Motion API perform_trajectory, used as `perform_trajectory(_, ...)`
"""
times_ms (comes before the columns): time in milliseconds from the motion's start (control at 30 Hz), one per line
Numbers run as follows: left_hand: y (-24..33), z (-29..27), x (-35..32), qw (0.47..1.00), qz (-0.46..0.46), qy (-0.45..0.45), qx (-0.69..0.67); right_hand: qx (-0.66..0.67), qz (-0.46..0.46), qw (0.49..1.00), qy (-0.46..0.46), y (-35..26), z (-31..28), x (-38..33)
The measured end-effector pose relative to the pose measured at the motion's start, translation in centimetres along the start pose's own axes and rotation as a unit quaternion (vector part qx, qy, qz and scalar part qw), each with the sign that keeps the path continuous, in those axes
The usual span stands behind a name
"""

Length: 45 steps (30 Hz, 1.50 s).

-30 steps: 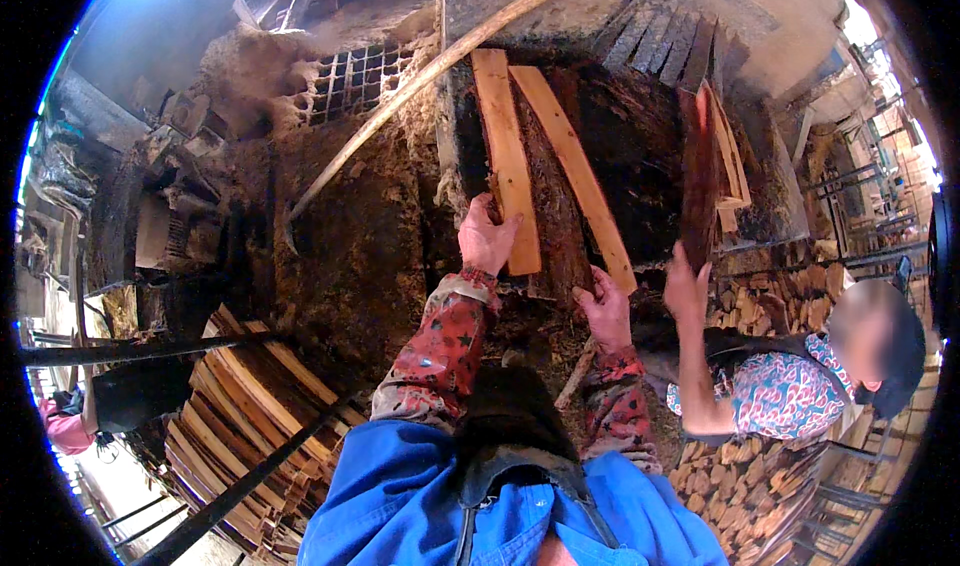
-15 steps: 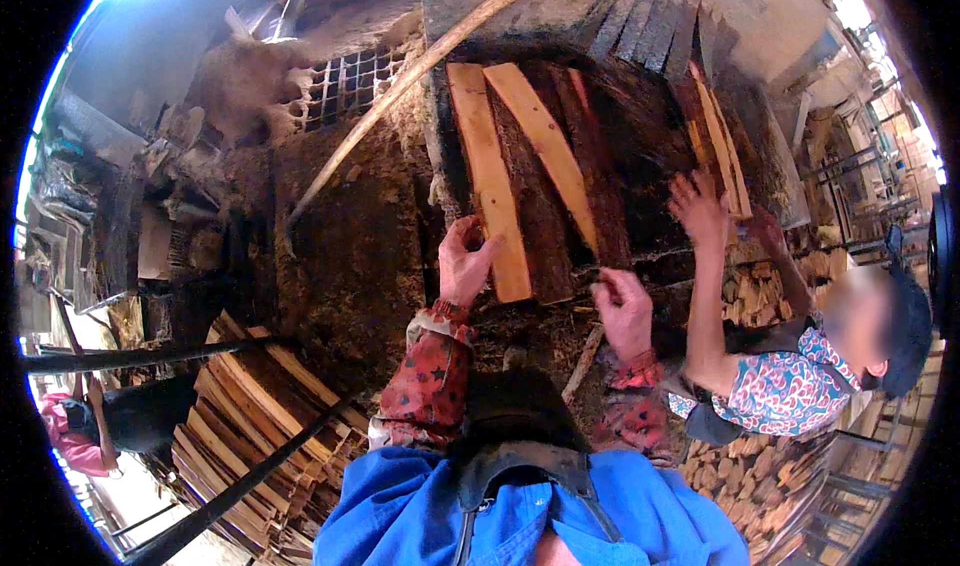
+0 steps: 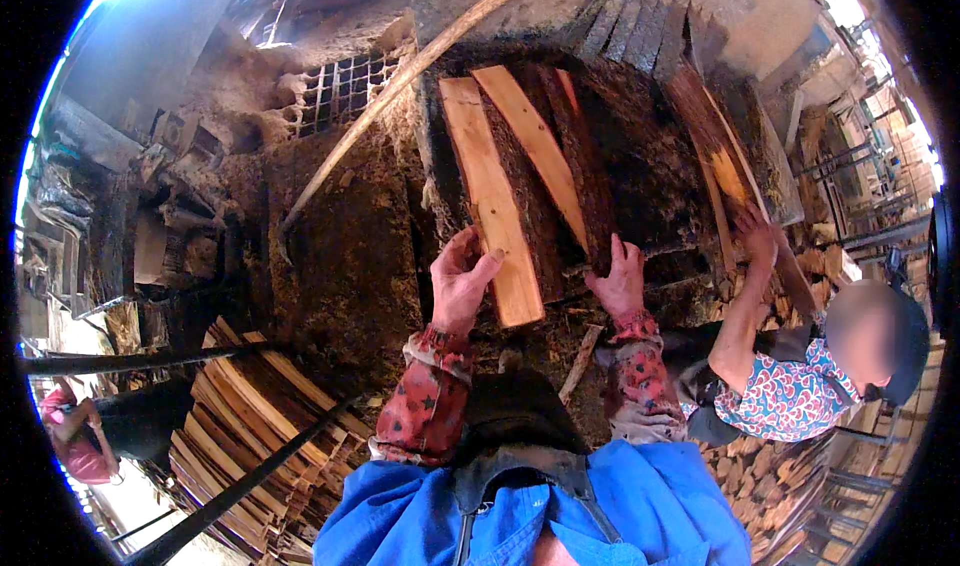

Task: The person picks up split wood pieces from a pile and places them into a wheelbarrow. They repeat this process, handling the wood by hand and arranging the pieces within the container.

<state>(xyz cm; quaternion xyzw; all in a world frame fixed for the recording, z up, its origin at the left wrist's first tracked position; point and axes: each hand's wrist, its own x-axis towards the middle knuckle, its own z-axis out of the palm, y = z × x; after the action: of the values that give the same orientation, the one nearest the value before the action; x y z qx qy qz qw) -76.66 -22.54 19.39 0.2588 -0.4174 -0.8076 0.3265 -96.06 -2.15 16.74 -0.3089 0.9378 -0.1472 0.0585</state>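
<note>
**Both hands on boards atop the dark bark-covered pile**

I see my left hand (image 3: 462,278) curled around the near left edge of a pale plank (image 3: 492,201), thumb on top, fingers bent but not fully closed; it grips the board's edge. The plank's long axis runs near to far, tilted slightly left at its far end, its cut near end just right of my hand.

My right hand (image 3: 620,278) lies flat, fingers spread, pressing the near end of a dark bark slab (image 3: 585,181). That slab also runs near to far, between the pale plank and a second pale board (image 3: 530,141), which slants from far left to near right.

All three lie on the dark pile (image 3: 650,166). A long pole (image 3: 400,81) crosses diagonally on the far left.

To the right, another person's hand (image 3: 755,236) touches a reddish board (image 3: 715,146). Stacked split wood (image 3: 250,416) sits near left; I cannot tell whether anything contains it.
</note>
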Motion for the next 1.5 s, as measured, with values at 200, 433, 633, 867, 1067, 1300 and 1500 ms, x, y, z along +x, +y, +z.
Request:
perform_trajectory(200,0.8,-1.2,-3.3,1.0,-0.015,-0.006,0.011,0.09,-0.034,0.994,0.052,0.2,-0.2,-0.8)
perform_trajectory(433,-1.4,-0.9,-0.8,0.99,0.011,-0.059,0.13,0.174,-0.048,0.984,0.007,-2.3,0.6,-2.6)
perform_trajectory(633,-4.2,-1.9,3.0,0.987,-0.016,-0.103,0.121,0.152,-0.073,0.985,-0.03,-2.7,0.0,-2.8)
perform_trajectory(867,-3.9,-2.9,3.4,0.955,-0.024,-0.094,0.281,0.209,-0.008,0.974,0.084,1.6,-4.0,-1.2)
perform_trajectory(1067,-4.4,-3.0,4.0,0.954,-0.023,-0.067,0.291,-0.117,0.054,0.961,0.244,22.5,-7.6,3.9)
perform_trajectory(1300,-4.9,-1.9,4.0,0.939,0.028,-0.035,0.341,-0.022,0.171,0.978,0.118,34.4,-7.4,5.7)
perform_trajectory(1500,-3.9,-1.4,3.5,0.93,0.046,-0.002,0.365,0.286,0.176,0.942,0.009,27.4,-7.0,0.3)
